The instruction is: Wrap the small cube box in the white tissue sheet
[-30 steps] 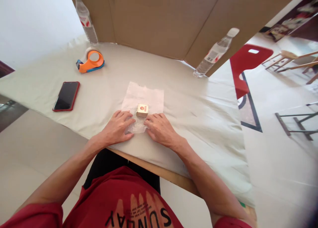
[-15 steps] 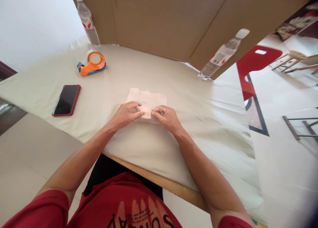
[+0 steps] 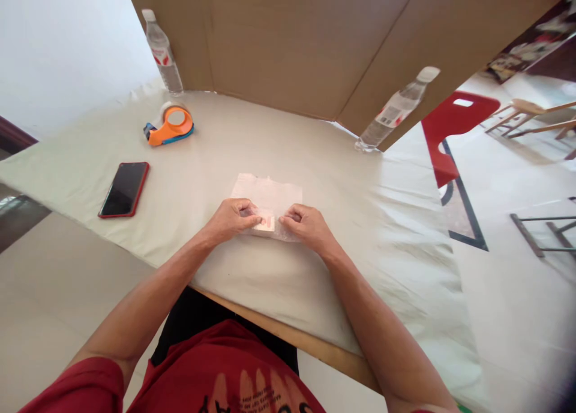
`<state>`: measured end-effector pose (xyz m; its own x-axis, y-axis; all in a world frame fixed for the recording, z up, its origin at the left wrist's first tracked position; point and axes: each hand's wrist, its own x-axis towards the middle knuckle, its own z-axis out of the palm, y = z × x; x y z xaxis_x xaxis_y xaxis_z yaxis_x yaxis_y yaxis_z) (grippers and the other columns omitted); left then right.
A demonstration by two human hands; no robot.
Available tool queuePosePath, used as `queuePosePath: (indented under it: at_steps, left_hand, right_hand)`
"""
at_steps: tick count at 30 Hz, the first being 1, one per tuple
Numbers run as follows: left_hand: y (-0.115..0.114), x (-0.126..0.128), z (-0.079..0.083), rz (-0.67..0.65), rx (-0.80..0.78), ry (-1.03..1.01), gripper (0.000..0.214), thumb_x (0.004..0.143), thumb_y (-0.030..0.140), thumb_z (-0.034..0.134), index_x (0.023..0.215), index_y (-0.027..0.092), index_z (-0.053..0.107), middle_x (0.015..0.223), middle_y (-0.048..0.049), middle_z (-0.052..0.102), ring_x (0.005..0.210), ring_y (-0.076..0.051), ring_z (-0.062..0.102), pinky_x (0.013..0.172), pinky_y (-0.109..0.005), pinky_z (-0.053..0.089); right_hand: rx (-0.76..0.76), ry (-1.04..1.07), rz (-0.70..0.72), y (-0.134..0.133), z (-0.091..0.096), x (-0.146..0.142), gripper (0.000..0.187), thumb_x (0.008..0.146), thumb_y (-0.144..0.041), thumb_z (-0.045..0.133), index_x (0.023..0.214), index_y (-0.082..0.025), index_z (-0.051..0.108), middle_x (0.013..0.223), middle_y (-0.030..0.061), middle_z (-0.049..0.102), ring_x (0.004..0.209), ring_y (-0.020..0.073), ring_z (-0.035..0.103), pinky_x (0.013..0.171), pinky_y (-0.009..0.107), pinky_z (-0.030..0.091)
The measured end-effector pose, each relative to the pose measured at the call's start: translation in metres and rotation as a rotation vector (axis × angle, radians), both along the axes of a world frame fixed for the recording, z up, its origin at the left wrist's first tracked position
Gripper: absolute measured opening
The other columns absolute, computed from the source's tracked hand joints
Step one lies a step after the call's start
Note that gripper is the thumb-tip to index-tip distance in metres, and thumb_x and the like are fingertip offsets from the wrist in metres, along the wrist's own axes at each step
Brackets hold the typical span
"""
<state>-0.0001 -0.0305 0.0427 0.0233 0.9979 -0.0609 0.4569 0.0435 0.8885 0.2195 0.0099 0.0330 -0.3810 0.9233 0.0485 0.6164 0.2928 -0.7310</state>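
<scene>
A pale, translucent sheet that looks like bubble wrap (image 3: 270, 189) lies on the cloth-covered table in front of me. On its near part sits a small, light box with a red print (image 3: 269, 222). My left hand (image 3: 230, 221) is closed in a pinch at the left side of the box, with thumb and fingers on the wrap. Opposite it, my right hand (image 3: 306, 226) pinches the wrap just right of the box. The near edge of the wrap shows between the hands; its side edges are partly hidden by the fingers.
To the left lie an orange and blue tape dispenser (image 3: 171, 125) and a phone with a red case (image 3: 124, 189). Water bottles stand at the back left (image 3: 162, 56) and back right (image 3: 396, 113), before a cardboard screen (image 3: 288, 47). A red chair (image 3: 454, 125) is beyond the table's right side.
The view has tilted, so everything sits lower in the picture. My hands remain on the wrap, and more of the small box's printed face shows between them.
</scene>
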Motion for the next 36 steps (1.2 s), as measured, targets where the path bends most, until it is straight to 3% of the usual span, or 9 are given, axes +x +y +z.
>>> queuePosePath:
  at_steps: [3, 6, 8, 12, 20, 24, 29, 32, 36]
  left_hand:
    - [0.001, 0.002, 0.000, -0.006, -0.015, 0.024, 0.025, 0.070, 0.042, 0.070, 0.070, 0.017, 0.066, 0.069, -0.0002, 0.065, 0.066, -0.014, 0.056, 0.059, -0.023, 0.040]
    - [0.003, 0.001, 0.001, -0.025, -0.006, 0.045, 0.026, 0.071, 0.043, 0.070, 0.071, 0.017, 0.067, 0.068, -0.0002, 0.065, 0.067, -0.015, 0.057, 0.061, -0.024, 0.042]
    - [0.003, -0.002, 0.003, -0.030, 0.015, 0.057, 0.027, 0.073, 0.043, 0.068, 0.071, 0.017, 0.067, 0.072, -0.0013, 0.068, 0.071, -0.016, 0.059, 0.065, -0.025, 0.045]
    - [-0.002, -0.018, 0.011, -0.037, 0.071, 0.094, 0.023, 0.076, 0.041, 0.066, 0.075, 0.018, 0.068, 0.084, -0.0022, 0.072, 0.081, -0.017, 0.063, 0.076, -0.027, 0.048]
    - [-0.004, -0.029, 0.006, 0.072, 0.005, 0.286, 0.025, 0.076, 0.042, 0.060, 0.067, 0.019, 0.059, 0.061, 0.0018, 0.057, 0.060, -0.014, 0.051, 0.059, -0.026, 0.038]
    - [-0.004, -0.038, 0.006, 0.195, 0.009, 0.405, 0.036, 0.074, 0.053, 0.066, 0.086, 0.019, 0.064, 0.077, -0.0030, 0.066, 0.072, -0.019, 0.061, 0.066, -0.029, 0.044]
    - [-0.005, -0.050, 0.010, 0.190, -0.252, 0.349, 0.065, 0.065, 0.059, 0.075, 0.111, 0.016, 0.060, 0.078, -0.0038, 0.068, 0.068, -0.022, 0.065, 0.061, -0.029, 0.045]
    - [0.000, -0.048, 0.010, 0.177, -0.354, 0.258, 0.053, 0.066, 0.052, 0.075, 0.101, 0.016, 0.060, 0.062, 0.0014, 0.061, 0.055, -0.017, 0.058, 0.054, -0.026, 0.040]
    - [0.009, -0.041, 0.011, 0.108, -0.428, 0.156, 0.032, 0.067, 0.040, 0.074, 0.063, 0.019, 0.051, 0.044, 0.0078, 0.040, 0.044, -0.008, 0.035, 0.046, -0.023, 0.024]
  right_hand:
    - [0.456, -0.073, -0.048, -0.012, 0.006, -0.002, 0.014, 0.088, -0.025, 0.055, 0.093, -0.020, 0.067, 0.095, 0.0097, 0.071, 0.089, 0.0236, 0.062, 0.082, 0.038, 0.046]
    - [0.647, -0.145, 0.224, -0.026, 0.012, -0.011, 0.020, 0.096, -0.020, 0.050, 0.105, -0.022, 0.068, 0.110, 0.0110, 0.071, 0.105, 0.0259, 0.061, 0.091, 0.041, 0.043]
    - [0.649, -0.216, 0.344, -0.032, 0.011, -0.018, 0.023, 0.098, -0.018, 0.047, 0.108, -0.021, 0.067, 0.112, 0.0106, 0.071, 0.105, 0.0256, 0.060, 0.089, 0.040, 0.043]
    - [0.651, -0.332, 0.353, -0.033, 0.003, -0.024, 0.024, 0.101, -0.018, 0.043, 0.108, -0.019, 0.066, 0.110, 0.0102, 0.071, 0.099, 0.0246, 0.059, 0.085, 0.039, 0.040]
    - [0.754, -0.517, 0.301, -0.035, 0.001, -0.036, 0.021, 0.099, -0.021, 0.048, 0.114, -0.023, 0.063, 0.102, 0.0088, 0.067, 0.092, 0.0257, 0.053, 0.078, 0.039, 0.032]
    - [0.830, -0.560, 0.276, -0.035, -0.003, -0.039, 0.022, 0.099, -0.018, 0.046, 0.112, -0.023, 0.063, 0.100, 0.0091, 0.066, 0.091, 0.0250, 0.051, 0.077, 0.039, 0.030]
    - [0.929, -0.534, 0.251, -0.032, -0.010, -0.040, 0.024, 0.099, -0.012, 0.044, 0.109, -0.021, 0.064, 0.097, 0.0083, 0.065, 0.089, 0.0235, 0.049, 0.077, 0.038, 0.028]
    - [0.967, -0.528, 0.239, -0.031, -0.012, -0.040, 0.025, 0.099, -0.011, 0.043, 0.109, -0.021, 0.064, 0.096, 0.0079, 0.065, 0.088, 0.0229, 0.048, 0.078, 0.038, 0.028]
    - [0.971, -0.522, 0.249, -0.031, -0.012, -0.040, 0.024, 0.099, -0.013, 0.044, 0.110, -0.020, 0.064, 0.096, 0.0085, 0.065, 0.087, 0.0230, 0.046, 0.077, 0.038, 0.027]
